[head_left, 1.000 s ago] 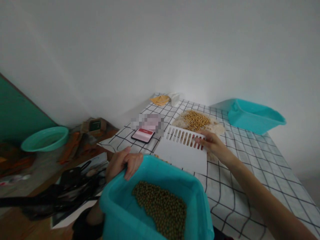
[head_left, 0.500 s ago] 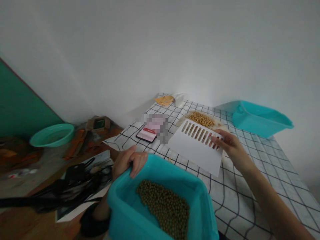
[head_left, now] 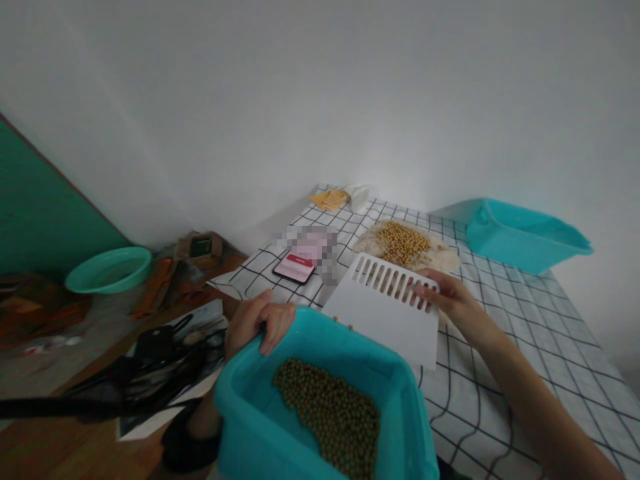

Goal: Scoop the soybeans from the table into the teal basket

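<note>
My left hand (head_left: 259, 323) grips the far left rim of a teal plastic tub (head_left: 320, 400) held close to me at the table's near edge; the tub holds a heap of green-brown beans (head_left: 330, 413). My right hand (head_left: 443, 293) is closed on the slotted end of a flat white plastic scraper (head_left: 385, 313), which slopes down so that its plain edge meets the tub's far rim. A few beans sit at that lower edge. Beyond the scraper a pile of yellow beans (head_left: 403, 241) lies on the checked tablecloth (head_left: 500, 320).
A second teal tub (head_left: 525, 235) stands at the far right of the table. A phone (head_left: 295, 267) lies at the left of the cloth, a yellow cloth (head_left: 329, 198) at the back. A teal basin (head_left: 107, 269) and dark clutter (head_left: 150, 373) lie on the floor to the left.
My right hand lifted the scraper off the cloth, then brought it back down and toward me against the tub's rim. My left hand kept its hold on the tub.
</note>
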`<act>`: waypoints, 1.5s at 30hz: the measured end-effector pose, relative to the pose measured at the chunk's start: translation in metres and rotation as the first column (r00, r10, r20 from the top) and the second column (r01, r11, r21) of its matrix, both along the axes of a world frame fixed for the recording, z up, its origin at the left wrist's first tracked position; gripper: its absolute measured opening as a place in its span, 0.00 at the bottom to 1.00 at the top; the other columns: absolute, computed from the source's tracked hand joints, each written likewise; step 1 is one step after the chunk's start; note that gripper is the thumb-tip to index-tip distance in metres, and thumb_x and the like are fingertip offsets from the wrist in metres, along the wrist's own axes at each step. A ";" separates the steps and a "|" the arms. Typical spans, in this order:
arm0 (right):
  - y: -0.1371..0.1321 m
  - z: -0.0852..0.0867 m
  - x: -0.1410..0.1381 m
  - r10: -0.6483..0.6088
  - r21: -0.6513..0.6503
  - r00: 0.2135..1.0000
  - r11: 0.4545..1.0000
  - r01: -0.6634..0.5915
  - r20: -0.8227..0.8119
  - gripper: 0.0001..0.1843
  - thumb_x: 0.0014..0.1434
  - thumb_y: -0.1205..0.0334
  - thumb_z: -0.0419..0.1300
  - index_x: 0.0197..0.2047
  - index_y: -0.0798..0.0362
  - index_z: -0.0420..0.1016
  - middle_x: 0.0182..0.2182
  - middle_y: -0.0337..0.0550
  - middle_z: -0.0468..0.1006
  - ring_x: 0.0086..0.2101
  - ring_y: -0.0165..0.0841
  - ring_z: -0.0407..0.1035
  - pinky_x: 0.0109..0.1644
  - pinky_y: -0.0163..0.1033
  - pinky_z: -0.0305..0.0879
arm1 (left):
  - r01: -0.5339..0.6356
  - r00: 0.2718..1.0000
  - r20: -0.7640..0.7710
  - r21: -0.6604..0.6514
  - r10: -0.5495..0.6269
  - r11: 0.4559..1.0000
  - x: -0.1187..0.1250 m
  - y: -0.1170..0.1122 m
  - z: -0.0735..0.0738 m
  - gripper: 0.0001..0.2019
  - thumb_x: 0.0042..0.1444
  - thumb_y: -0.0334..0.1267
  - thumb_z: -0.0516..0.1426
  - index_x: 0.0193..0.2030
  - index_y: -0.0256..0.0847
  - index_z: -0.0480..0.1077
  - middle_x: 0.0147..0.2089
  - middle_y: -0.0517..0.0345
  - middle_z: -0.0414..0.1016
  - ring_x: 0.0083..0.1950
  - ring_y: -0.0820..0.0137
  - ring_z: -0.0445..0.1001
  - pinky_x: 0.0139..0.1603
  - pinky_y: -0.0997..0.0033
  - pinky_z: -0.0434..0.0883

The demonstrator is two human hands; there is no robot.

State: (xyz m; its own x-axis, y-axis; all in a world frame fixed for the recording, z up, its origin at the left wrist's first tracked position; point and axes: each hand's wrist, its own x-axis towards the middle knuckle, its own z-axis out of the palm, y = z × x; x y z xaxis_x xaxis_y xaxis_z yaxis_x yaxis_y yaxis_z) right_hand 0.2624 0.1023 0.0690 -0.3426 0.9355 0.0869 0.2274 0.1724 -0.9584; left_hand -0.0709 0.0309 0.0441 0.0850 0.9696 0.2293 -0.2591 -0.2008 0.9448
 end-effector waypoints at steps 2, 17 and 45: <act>-0.001 0.002 0.003 -0.025 -0.005 0.999 1.000 0.024 -0.048 0.16 0.59 0.46 0.66 0.37 0.50 0.79 0.28 0.41 0.75 0.28 0.33 0.67 0.32 0.36 0.64 | 0.025 1.000 -0.003 0.002 -0.025 1.000 0.000 0.001 0.000 0.29 0.72 0.45 0.49 0.18 0.39 0.68 0.17 0.60 0.68 0.21 0.71 0.70 0.29 0.66 0.72; 0.010 0.014 0.069 -0.479 0.129 0.862 0.856 0.500 -0.164 0.14 0.53 0.49 0.69 0.38 0.49 0.78 0.25 0.39 0.76 0.24 0.32 0.66 0.27 0.37 0.58 | 0.184 0.983 0.012 0.093 -0.186 0.979 0.017 0.011 -0.010 0.35 0.71 0.48 0.46 0.09 0.44 0.57 0.08 0.59 0.56 0.16 0.71 0.58 0.26 0.63 0.61; 0.003 0.003 0.060 -0.363 0.239 0.932 0.906 0.349 0.016 0.15 0.57 0.47 0.66 0.39 0.50 0.77 0.28 0.40 0.77 0.28 0.35 0.70 0.31 0.38 0.66 | 0.471 0.880 -0.124 0.107 -0.458 0.876 -0.008 0.028 -0.025 0.34 0.73 0.48 0.44 0.15 0.44 0.72 0.14 0.55 0.71 0.19 0.67 0.68 0.38 0.61 0.72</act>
State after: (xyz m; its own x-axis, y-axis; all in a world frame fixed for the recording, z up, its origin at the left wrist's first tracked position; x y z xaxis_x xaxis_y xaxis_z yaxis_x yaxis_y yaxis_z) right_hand 0.3228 0.1051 0.0718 -0.0016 0.9532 0.3024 0.3686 0.2817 -0.8859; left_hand -0.0794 0.0594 0.0189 0.5449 0.7754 0.3193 -0.2661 -0.2011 0.9427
